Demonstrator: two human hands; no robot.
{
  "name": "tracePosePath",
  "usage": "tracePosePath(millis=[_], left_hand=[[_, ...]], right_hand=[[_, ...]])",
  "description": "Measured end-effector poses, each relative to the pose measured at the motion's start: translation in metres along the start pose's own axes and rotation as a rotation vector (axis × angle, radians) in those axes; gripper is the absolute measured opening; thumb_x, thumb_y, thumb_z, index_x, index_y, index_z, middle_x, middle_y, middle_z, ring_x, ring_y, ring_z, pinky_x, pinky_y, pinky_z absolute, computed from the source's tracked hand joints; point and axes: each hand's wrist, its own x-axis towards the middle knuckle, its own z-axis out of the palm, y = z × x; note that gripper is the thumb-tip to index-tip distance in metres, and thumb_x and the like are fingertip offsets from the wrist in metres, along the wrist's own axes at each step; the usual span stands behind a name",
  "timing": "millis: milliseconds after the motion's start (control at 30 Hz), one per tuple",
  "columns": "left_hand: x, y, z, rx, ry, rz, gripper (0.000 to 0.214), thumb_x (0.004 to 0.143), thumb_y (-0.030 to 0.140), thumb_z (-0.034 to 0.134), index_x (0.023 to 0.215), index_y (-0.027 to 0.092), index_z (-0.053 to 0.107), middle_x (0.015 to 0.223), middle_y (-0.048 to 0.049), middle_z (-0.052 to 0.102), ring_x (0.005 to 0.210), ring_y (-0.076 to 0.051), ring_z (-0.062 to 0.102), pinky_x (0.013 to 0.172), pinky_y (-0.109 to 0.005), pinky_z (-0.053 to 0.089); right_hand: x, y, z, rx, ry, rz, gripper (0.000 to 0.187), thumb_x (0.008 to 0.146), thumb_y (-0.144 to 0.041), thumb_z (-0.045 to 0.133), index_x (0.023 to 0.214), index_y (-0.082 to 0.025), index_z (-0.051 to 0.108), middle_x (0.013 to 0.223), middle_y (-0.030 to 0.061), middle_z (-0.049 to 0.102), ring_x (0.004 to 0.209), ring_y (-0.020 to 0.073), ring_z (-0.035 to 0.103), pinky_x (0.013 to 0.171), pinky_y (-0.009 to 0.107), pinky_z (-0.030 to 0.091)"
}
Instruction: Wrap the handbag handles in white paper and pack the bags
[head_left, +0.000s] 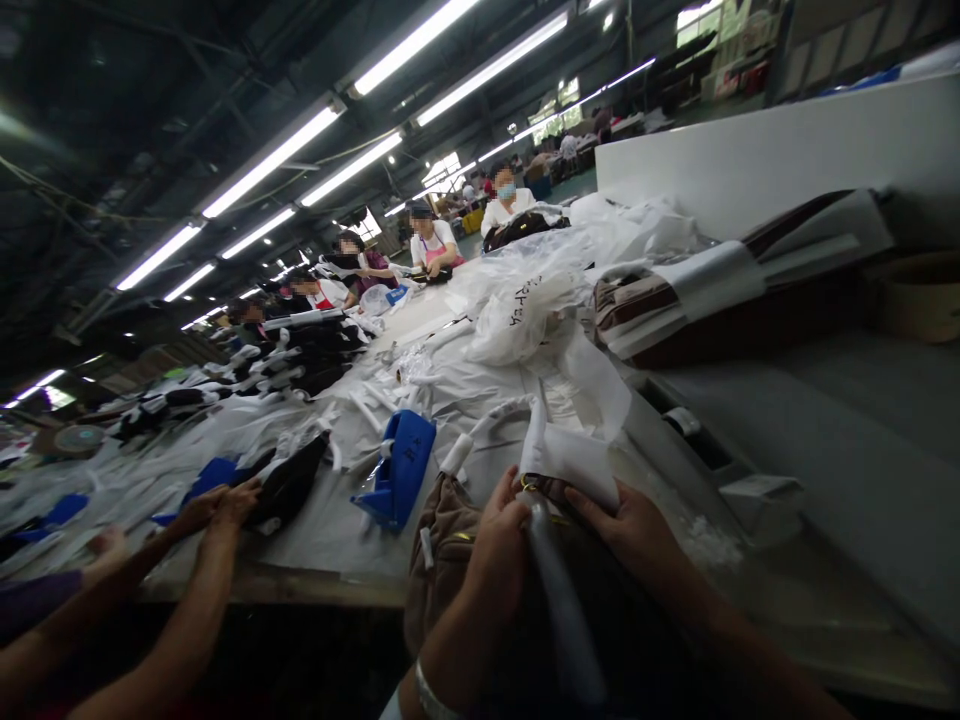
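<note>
Now clutches the wrapped handle (559,590) of a brown bag (446,540) in the clenched left hand (499,565), pinches white paper (574,460) just above that grip with the right hand (637,530), near a blue pouch (401,465) lying to its left.

Two hands belong to the wearer, left hand (496,555) and right hand (637,528), meeting on one brown bag (448,535) and one white paper wrap (571,458). Two co-worker's hands (223,502) lie alongside. At least five seated workers (433,243) line one long table (330,545).
</note>
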Motion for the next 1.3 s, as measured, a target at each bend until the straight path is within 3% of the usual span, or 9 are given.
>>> tracePosePath(millis=[133, 233, 367, 433, 667, 767, 933, 1100, 1300], left_hand=[[0.007, -0.007, -0.003, 0.121, 0.092, 0.189, 0.053, 0.081, 0.042, 0.071, 0.128, 0.018, 0.064, 0.129, -0.0103, 0.065, 0.112, -0.026, 0.061, 0.089, -0.029, 0.049], [0.016, -0.002, -0.01, 0.204, -0.001, 0.234, 0.05, 0.081, 0.052, 0.07, 0.117, 0.017, 0.07, 0.114, -0.0091, 0.071, 0.099, -0.024, 0.065, 0.082, -0.029, 0.05], [0.032, 0.013, -0.016, 0.2, -0.193, -0.036, 0.045, 0.072, 0.052, 0.08, 0.091, 0.012, 0.074, 0.073, -0.0027, 0.068, 0.056, -0.011, 0.056, 0.052, -0.021, 0.043], [0.038, 0.017, -0.013, 0.069, -0.245, -0.174, 0.042, 0.067, 0.046, 0.085, 0.089, 0.012, 0.073, 0.069, -0.0015, 0.066, 0.052, -0.009, 0.054, 0.049, -0.021, 0.043], [0.052, -0.003, 0.025, -0.224, -0.232, -0.053, 0.043, 0.069, 0.038, 0.084, 0.104, 0.017, 0.072, 0.086, -0.0034, 0.072, 0.066, -0.013, 0.063, 0.063, -0.023, 0.052], [0.06, -0.013, 0.032, -0.264, -0.262, -0.059, 0.048, 0.071, 0.042, 0.083, 0.109, 0.017, 0.071, 0.088, -0.0044, 0.073, 0.067, -0.016, 0.064, 0.065, -0.027, 0.053], [0.072, -0.022, 0.031, -0.303, -0.253, 0.003, 0.048, 0.07, 0.044, 0.084, 0.108, 0.017, 0.072, 0.087, -0.0047, 0.073, 0.066, -0.016, 0.066, 0.064, -0.027, 0.053], [0.076, -0.022, 0.033, -0.268, -0.186, 0.099, 0.049, 0.066, 0.047, 0.085, 0.103, 0.017, 0.074, 0.086, -0.0054, 0.074, 0.069, -0.017, 0.067, 0.068, -0.027, 0.052], [0.072, -0.021, 0.035, -0.197, -0.104, 0.212, 0.05, 0.066, 0.048, 0.085, 0.103, 0.016, 0.076, 0.103, -0.0096, 0.074, 0.102, -0.027, 0.066, 0.088, -0.033, 0.052]], right_hand=[[-0.003, -0.002, 0.001, -0.063, 0.029, -0.02, 0.041, 0.081, -0.055, 0.065, 0.098, -0.017, 0.071, 0.088, 0.0071, 0.077, 0.082, 0.0284, 0.071, 0.072, 0.034, 0.051], [-0.006, 0.0, 0.002, -0.09, 0.05, -0.027, 0.04, 0.081, -0.053, 0.066, 0.099, -0.017, 0.071, 0.088, 0.0071, 0.077, 0.082, 0.0286, 0.071, 0.073, 0.034, 0.052], [-0.009, 0.005, 0.005, -0.05, 0.103, -0.006, 0.044, 0.077, -0.052, 0.071, 0.104, -0.017, 0.07, 0.093, 0.0082, 0.077, 0.088, 0.0306, 0.071, 0.077, 0.036, 0.054], [-0.011, 0.007, 0.008, 0.049, 0.136, 0.041, 0.048, 0.074, -0.051, 0.074, 0.108, -0.017, 0.07, 0.099, 0.0091, 0.077, 0.093, 0.0317, 0.071, 0.08, 0.037, 0.055], [-0.017, 0.003, 0.011, 0.6, 0.134, 0.264, 0.049, 0.077, -0.051, 0.073, 0.112, -0.018, 0.069, 0.104, 0.0084, 0.077, 0.097, 0.031, 0.072, 0.082, 0.038, 0.058], [-0.001, 0.009, -0.003, 0.49, 0.085, 0.283, 0.047, 0.079, -0.056, 0.068, 0.103, -0.016, 0.073, 0.098, 0.0097, 0.078, 0.093, 0.0319, 0.072, 0.084, 0.041, 0.057], [0.038, 0.02, -0.021, 0.091, 0.165, 0.145, 0.05, 0.078, -0.061, 0.064, 0.087, -0.014, 0.076, 0.088, 0.0114, 0.078, 0.094, 0.0347, 0.071, 0.095, 0.046, 0.05], [0.041, 0.005, -0.012, 0.209, 0.026, 0.054, 0.052, 0.079, -0.059, 0.065, 0.099, -0.012, 0.076, 0.094, 0.0107, 0.078, 0.1, 0.0327, 0.07, 0.093, 0.042, 0.052], [0.04, 0.007, -0.01, 0.217, -0.127, 0.003, 0.055, 0.08, -0.059, 0.068, 0.11, -0.013, 0.073, 0.098, 0.0084, 0.076, 0.101, 0.0293, 0.068, 0.091, 0.039, 0.052]])
